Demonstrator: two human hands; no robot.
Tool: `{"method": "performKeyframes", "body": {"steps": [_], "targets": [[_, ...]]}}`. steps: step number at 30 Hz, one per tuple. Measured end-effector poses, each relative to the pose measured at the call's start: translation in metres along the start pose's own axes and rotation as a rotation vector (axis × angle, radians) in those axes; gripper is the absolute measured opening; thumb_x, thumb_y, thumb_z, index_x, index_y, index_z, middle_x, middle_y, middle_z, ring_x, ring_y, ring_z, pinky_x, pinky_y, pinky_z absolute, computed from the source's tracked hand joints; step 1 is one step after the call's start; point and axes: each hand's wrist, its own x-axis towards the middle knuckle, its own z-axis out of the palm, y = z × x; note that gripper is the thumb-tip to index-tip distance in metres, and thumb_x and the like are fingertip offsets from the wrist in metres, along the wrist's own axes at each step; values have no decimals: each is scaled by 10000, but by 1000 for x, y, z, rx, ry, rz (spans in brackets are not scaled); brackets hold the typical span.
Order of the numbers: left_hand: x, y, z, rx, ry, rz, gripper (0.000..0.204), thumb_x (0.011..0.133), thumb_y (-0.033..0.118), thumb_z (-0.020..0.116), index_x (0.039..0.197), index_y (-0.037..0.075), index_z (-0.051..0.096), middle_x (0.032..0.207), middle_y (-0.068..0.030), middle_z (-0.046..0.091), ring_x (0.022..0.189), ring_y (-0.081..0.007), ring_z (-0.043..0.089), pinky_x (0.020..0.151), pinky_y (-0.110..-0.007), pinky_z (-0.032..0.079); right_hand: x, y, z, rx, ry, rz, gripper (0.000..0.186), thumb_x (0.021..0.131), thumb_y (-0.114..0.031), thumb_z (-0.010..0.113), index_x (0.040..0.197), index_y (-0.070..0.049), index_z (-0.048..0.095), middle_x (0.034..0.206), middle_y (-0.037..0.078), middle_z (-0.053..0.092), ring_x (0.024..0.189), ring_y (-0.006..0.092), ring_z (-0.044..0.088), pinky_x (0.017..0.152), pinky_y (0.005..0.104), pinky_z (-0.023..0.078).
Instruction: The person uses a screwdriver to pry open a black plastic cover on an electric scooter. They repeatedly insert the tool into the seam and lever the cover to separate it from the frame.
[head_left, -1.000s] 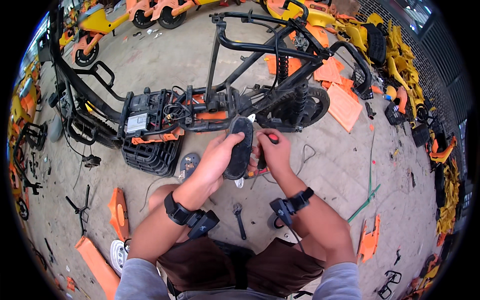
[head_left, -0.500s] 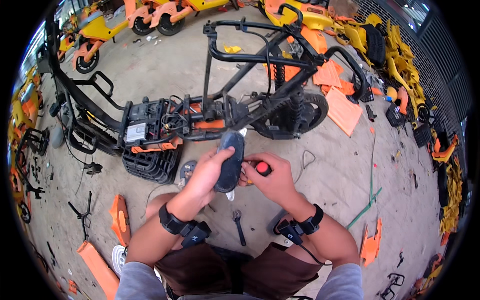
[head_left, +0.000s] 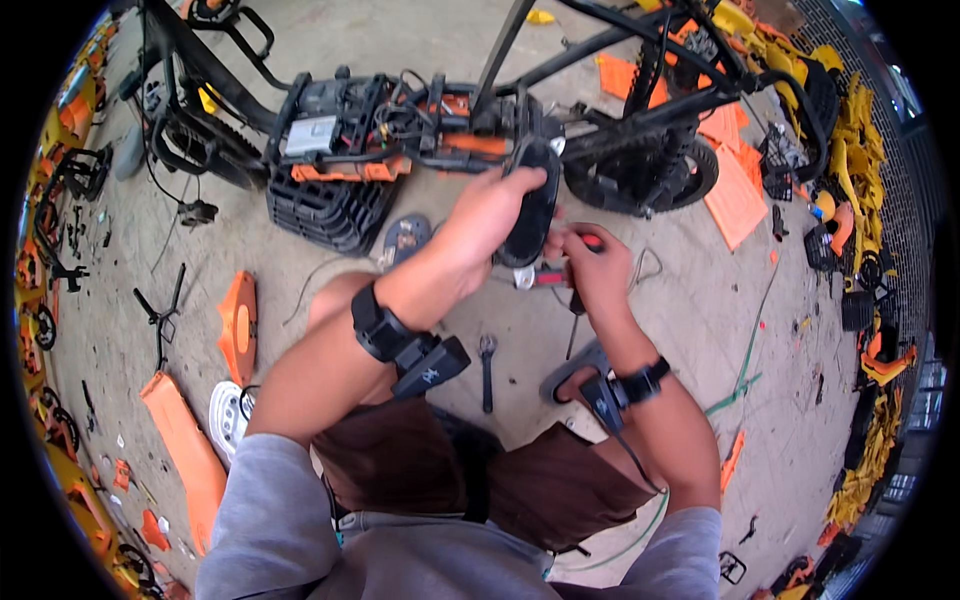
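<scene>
Left hand (head_left: 487,215) clamped round a black oval pad (head_left: 530,205), tilting it upright, likely to bare its underside; right hand (head_left: 592,265) closed on a red-handled tool (head_left: 556,274), tip tucked just beneath the pad, seemingly to work a fastening there. Just beyond, a stripped black frame (head_left: 420,115) lying across the concrete, orange trim, tangled wires and a knobby wheel (head_left: 645,165) within easy reach. Below the wrists, a wrench (head_left: 487,370) resting on the floor between the knees, orange panels (head_left: 238,325) scattered off to the left.
</scene>
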Motion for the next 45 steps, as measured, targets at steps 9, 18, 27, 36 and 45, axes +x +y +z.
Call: {"method": "performKeyframes", "body": {"steps": [9, 18, 27, 36, 45], "targets": [[-11, 12, 1, -28, -46, -59, 394, 1006, 353, 437, 1112, -8, 550, 931, -163, 681, 689, -234, 678, 621, -354, 585, 0, 265, 41, 59, 223, 542, 221, 787, -204, 684, 738, 9, 658, 614, 65, 609, 448, 171, 555, 407, 330, 440], [-10, 11, -12, -195, 1, -146, 507, 1037, 462, 317, 1146, 37, 571, 963, -146, 680, 797, -245, 687, 704, -364, 577, -34, 334, 56, 87, 268, 843, 168, 830, -136, 690, 828, 19, 626, 673, 104, 610, 465, 197, 549, 416, 340, 461], [1, 8, 2, -142, -46, -132, 499, 1036, 446, 319, 1109, 33, 590, 953, -141, 680, 800, -229, 674, 686, -372, 581, 30, 277, -5, -60, -37, 538, 254, 864, -229, 676, 863, 17, 613, 689, 88, 618, 497, 192, 570, 464, 330, 471], [-1, 9, -4, -167, -38, -61, 522, 1018, 464, 388, 1190, 13, 586, 1016, -159, 677, 850, -248, 675, 807, -385, 565, 51, -38, -40, -388, 43, -230, 209, 888, -158, 569, 881, 39, 640, 726, 112, 710, 669, 160, 680, 657, 277, 520], [-6, 8, -8, -252, -201, 15, 559, 1019, 542, 323, 1134, 65, 590, 917, -115, 676, 716, -232, 676, 669, -361, 580, -46, -97, -82, 285, 421, -582, 276, 987, -236, 451, 843, -7, 509, 719, 101, 565, 644, 208, 612, 626, 324, 499]]}}
